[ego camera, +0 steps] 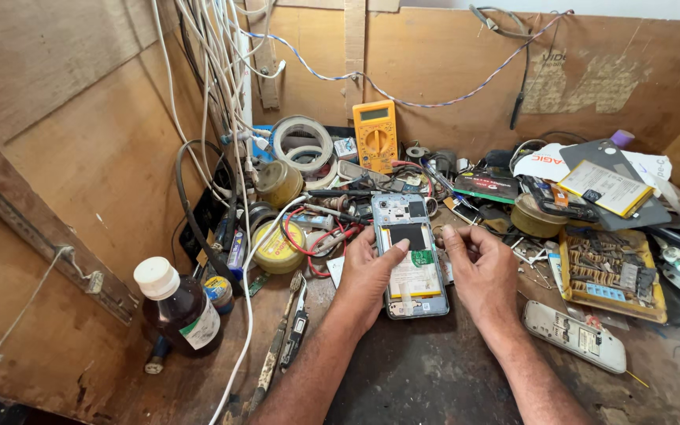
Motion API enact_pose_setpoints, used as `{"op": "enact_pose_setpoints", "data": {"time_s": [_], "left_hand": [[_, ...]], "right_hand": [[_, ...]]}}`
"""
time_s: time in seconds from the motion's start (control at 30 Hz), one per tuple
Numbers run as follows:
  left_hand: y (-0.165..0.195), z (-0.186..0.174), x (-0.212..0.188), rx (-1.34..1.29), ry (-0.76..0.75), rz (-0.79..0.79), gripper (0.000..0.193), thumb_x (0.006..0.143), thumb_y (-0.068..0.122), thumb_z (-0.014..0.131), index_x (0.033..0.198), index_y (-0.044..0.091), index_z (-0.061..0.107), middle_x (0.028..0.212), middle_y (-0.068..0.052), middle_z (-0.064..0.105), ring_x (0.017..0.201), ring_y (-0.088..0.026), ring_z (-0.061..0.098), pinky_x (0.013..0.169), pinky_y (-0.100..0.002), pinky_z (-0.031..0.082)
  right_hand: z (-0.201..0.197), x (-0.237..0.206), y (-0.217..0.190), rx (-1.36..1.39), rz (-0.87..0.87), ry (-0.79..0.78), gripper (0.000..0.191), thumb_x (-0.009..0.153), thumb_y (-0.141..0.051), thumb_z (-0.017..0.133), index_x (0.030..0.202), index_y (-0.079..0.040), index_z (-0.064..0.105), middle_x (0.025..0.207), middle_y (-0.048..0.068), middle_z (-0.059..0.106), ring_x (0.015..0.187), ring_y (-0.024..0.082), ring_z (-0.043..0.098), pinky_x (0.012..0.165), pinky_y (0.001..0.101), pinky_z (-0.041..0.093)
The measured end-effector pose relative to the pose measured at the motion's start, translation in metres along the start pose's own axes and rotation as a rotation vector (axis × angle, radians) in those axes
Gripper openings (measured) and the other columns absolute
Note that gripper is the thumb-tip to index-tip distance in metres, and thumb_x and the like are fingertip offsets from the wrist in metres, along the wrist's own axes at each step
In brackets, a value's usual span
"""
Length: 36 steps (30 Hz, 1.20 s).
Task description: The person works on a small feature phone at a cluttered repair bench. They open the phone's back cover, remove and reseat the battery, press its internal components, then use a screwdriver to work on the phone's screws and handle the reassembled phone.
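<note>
Both forearms reach in from below over the cluttered bench point(434, 378). The left hand point(367, 275) grasps the left edge of an opened phone point(411, 256) lying back-up at the centre, thumb pressing its battery. The right hand point(482, 271) holds the right edge, fingers curled, thumb raised. A yellow multimeter point(376, 135) stands behind.

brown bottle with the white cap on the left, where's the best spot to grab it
Probably around the neck just under the white cap, coming from above. The brown bottle leans back with its top up and free, while the wooden wall crowds its left side.
</note>
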State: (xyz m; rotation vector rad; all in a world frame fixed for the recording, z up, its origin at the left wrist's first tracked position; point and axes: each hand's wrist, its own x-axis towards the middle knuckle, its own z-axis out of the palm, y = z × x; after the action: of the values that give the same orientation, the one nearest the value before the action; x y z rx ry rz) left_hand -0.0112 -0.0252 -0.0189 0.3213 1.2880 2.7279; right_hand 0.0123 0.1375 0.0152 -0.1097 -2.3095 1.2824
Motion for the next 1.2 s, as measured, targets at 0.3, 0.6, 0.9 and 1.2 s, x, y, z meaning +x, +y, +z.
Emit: {"op": "enact_pose_setpoints", "data": {"time_s": [0.3,0.6,0.9,1.2], "left_hand": [[0.015,0.021,0.005,0.067,0.047,-0.113,0.027,0.088,0.001,0.071,0.114,-0.004,0.067,0.099,-0.013,0.077,0.084,-0.02,0.075,0.078,-0.036,0.063],[0.03,0.038,0.035,0.118,0.038,-0.102,0.028,0.085,-0.004,0.07,0.113,-0.004,0.069,0.099,-0.013,0.077,0.082,-0.02,0.076,0.077,-0.036,0.064],[0.024,0.056,0.132,0.214,0.127,-0.433,0.016,0.086,-0.006,0.067,0.101,-0.011,0.066,0.094,-0.02,0.072,0.079,-0.033,0.075,0.064,-0.056,0.065],[-0.034,0.092,0.185,0.394,0.273,-0.35,0.029,0.074,-0.011,0.081,0.095,-0.014,0.062,0.094,-0.028,0.074,0.08,-0.04,0.077,0.063,-0.054,0.065]], "right_hand": [[-0.025,0.008,-0.003,0.061,0.028,0.125,0.029,0.099,-0.029,0.068,0.094,-0.003,0.078,0.074,0.005,0.077,0.061,0.007,0.06,0.054,0.0287,0.047],[-0.029,0.02,-0.014,0.113,-0.11,0.227,0.029,0.101,-0.029,0.066,0.092,-0.003,0.073,0.08,0.002,0.079,0.066,0.004,0.067,0.058,0.0247,0.051],[-0.047,0.02,-0.017,0.459,-0.24,0.509,0.025,0.117,-0.027,0.05,0.113,-0.003,0.053,0.095,0.007,0.073,0.083,0.009,0.062,0.076,0.0258,0.048],[-0.052,0.025,-0.008,0.458,-0.185,0.556,0.026,0.115,-0.029,0.048,0.112,-0.004,0.054,0.092,0.006,0.071,0.082,0.011,0.067,0.074,0.0254,0.049]]}}
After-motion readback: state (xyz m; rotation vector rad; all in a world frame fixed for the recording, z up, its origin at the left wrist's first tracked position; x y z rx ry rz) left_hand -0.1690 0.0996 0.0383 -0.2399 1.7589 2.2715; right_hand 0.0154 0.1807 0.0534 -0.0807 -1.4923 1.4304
